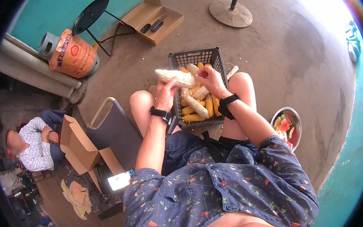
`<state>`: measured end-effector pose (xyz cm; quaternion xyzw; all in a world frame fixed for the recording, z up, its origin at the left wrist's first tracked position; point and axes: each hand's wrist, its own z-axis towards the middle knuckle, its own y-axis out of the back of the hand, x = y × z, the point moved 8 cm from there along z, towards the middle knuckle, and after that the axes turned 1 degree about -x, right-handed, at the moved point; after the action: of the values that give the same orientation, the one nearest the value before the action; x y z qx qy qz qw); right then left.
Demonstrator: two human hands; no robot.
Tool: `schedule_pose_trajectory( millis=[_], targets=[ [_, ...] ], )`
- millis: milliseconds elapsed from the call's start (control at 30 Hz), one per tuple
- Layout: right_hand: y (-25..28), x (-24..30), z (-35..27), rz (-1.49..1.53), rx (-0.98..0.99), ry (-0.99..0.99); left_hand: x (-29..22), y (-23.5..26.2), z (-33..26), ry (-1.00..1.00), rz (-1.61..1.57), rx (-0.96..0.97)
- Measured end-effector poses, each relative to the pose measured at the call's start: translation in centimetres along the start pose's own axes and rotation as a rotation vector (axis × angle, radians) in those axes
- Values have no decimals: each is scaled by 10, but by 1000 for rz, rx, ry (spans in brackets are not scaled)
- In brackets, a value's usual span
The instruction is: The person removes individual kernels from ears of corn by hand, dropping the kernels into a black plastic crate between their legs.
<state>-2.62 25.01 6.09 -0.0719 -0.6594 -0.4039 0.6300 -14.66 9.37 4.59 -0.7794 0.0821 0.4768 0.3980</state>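
Fingers: those of the left hand (164,95) are wrapped around a pale corn cob (175,77), thumb along its near side; those of the right hand (213,82) are curled together at its right end, and whether they pinch anything one cannot tell.
Cob: raised above the left part of the crate, nearly level, creamy white, thick in the middle and tapering leftward, its surface bumpy.
Crate: black plastic crate (216,58) with latticed walls, standing between the person's knees.
Crate's load: glossy yellow ears (196,117) in tight kernel rows, with rough whitish cobs (197,106) lying across them.
Wrists: a dark strap around each.
Floor: grey-brown floor (313,88), hard, unevenly stained, dotted with small pale bits.
Right side: round metal bowl (297,125) of red and green fruit pieces.
Far side: round stand base (230,14), open cardboard box (170,20) with dark objects inside, black round-topped stool (91,13), and a cylinder wrapped in an orange sack (77,57).
Left side: dark chair (115,128), folded-open carton (77,147), seated person (34,145) in a patterned white shirt.
Walls: flat teal wall (44,14), bright light at upper right.
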Motion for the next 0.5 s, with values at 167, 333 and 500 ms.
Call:
schedule_pose_trajectory(
  millis=[167,333,500],
  targets=[
    [-3,-10,1,4,5,-5,-1,-1,1,-28,-8,-28],
    [-2,-4,-1,29,-3,6,2,6,1,-45,0,-59],
    [1,0,-1,87,-29,22,4,5,4,-28,-54,-7]
  ],
)
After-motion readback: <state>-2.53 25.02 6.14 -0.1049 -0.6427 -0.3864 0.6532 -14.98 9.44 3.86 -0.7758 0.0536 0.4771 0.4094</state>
